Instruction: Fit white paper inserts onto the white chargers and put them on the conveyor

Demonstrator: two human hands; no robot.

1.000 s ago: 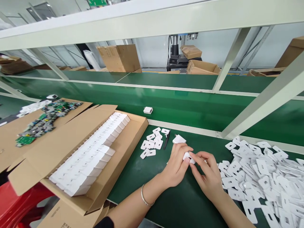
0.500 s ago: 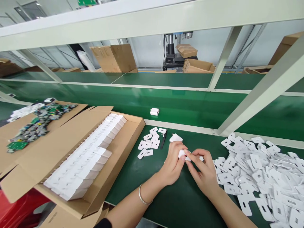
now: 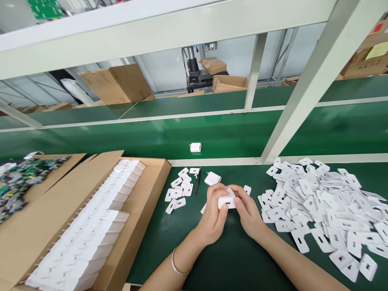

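Between my two hands is a white charger block (image 3: 226, 200) with a small dark slot in the face turned toward me. My left hand (image 3: 214, 214) wraps round its left side, thumb at the lower edge. The fingers of my right hand (image 3: 249, 212) press on its right side. Just behind my left hand a second white charger (image 3: 213, 178) lies on the green table, its prongs pointing left. Small white slotted plates (image 3: 181, 188) lie in a loose group to the left, beside a thin black tool (image 3: 197, 182). A large heap of similar plates (image 3: 321, 202) covers the table at right.
An open cardboard box (image 3: 151, 206) with rows of white chargers (image 3: 87, 230) stands at left, circuit boards (image 3: 30, 173) beyond it. Another charger (image 3: 195, 147) sits on the green ledge behind. A slanted metal post (image 3: 306, 101) rises behind the right heap.
The camera view has shifted to the right. The charger in my hands has turned, and its slotted face now shows. My right fingers have closed in round its side.
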